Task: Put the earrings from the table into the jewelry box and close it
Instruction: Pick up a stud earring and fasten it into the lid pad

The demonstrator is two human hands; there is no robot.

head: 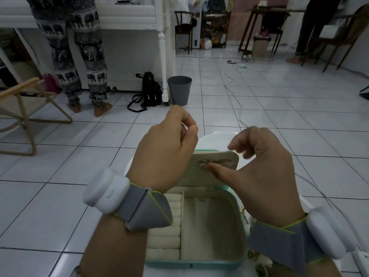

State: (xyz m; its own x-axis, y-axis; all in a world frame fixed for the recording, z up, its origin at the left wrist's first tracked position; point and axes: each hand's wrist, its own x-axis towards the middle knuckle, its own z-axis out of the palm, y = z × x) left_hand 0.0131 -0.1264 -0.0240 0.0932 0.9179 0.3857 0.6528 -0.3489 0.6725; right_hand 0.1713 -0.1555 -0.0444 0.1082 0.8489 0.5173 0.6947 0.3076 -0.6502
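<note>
One thumb tip, yr right hand's (265, 176), touches the silver leaf earrings (219, 163) on the cream inside of the raised lid (199, 177). Its other fingers are loosely curled & blurred, gripping nothing visible. Left hand (165, 154): thumb & index pinched together, can't tell if anything's betw them. Both hover over the open jewelry box (237, 232). Loose jewelry pieces (253, 254) lie on the table (215, 140), just R of the box.

Mint-green jewelry box (199, 265) lying open, silver leaf-shaped earrings (227, 162) sitting on its raised cream lid panel (201, 176).
</note>
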